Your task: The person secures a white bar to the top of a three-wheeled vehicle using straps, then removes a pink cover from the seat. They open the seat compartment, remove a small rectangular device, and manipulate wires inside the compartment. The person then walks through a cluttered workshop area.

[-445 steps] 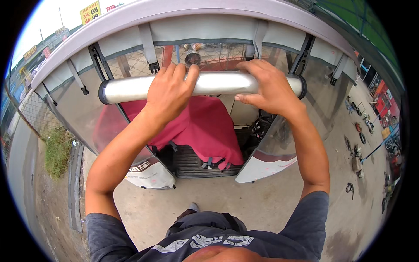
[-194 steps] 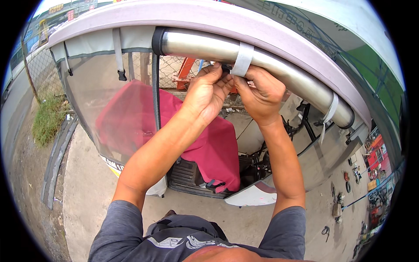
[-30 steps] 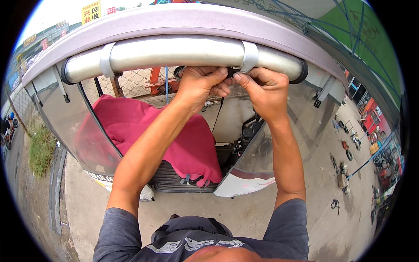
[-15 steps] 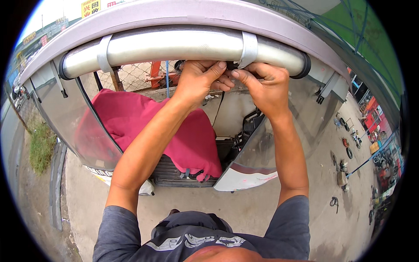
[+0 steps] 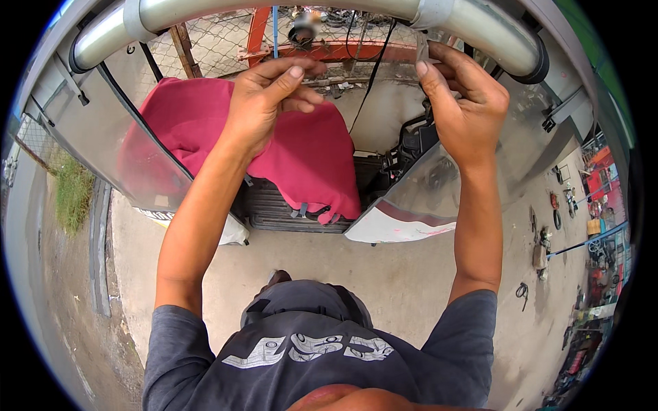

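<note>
Roll [image 5: 483, 33] arcs across the top of the view, just above the right hand [image 5: 467, 96] and up and away from the left hand [image 5: 264, 89]. Thumb and curled fingers of the right hand pinch the hanging end of the right strap [image 5: 433, 12], which wraps around the roll. The left hand is open, fingers spread, with nothing in it, in the air above the cloth. The left strap [image 5: 139, 20] circles the roll farther along. The roll is smooth, glossy and pale, a long cylinder trimmed in black at both ends; the straps are flat grey webbing.

Below, the cab [image 5: 401, 222] holds a draped cloth [image 5: 305, 151], soft, matte and dark red, its shape folded over something hidden. Beside and under it lies a black ribbed floor [image 5: 271, 211], with dark handlebar parts [image 5: 409, 144] to the right. The left panel [image 5: 130, 144] and right panel [image 5: 439, 179] are see-through, smoky film with dark edging.

Farther down is rough pale concrete [image 5: 288, 260]; beyond the cab stand a wire-mesh fence [image 5: 223, 44] and an orange-red metal frame [image 5: 257, 34]. Grass [image 5: 72, 188] grows in a shaggy clump at far left.
</note>
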Tool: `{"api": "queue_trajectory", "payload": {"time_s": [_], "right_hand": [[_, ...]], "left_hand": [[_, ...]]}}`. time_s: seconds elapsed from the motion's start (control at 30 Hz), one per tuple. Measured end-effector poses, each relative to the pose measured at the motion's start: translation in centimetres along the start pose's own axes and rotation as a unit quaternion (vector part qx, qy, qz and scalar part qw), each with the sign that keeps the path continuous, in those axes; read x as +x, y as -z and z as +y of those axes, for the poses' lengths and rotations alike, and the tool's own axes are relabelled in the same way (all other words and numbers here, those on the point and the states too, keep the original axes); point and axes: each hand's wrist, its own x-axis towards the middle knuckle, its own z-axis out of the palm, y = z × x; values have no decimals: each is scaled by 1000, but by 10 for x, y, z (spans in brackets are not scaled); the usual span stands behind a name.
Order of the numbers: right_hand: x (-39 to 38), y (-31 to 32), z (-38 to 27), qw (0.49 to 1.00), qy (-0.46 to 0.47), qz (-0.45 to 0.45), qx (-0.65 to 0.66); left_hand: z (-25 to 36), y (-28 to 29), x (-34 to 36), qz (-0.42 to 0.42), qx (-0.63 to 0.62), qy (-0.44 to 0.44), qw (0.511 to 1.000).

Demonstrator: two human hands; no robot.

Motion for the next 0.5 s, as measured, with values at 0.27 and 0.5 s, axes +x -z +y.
{"api": "queue_trajectory", "payload": {"time_s": [0.27, 0.5], "right_hand": [[-145, -24, 56, 905, -389, -71, 157], [-409, -74, 44, 591, -755, -156, 239]], "left_hand": [[-110, 106, -127, 126, 50, 242, 961], [-205, 154, -259, 214, 65, 453, 863]]}}
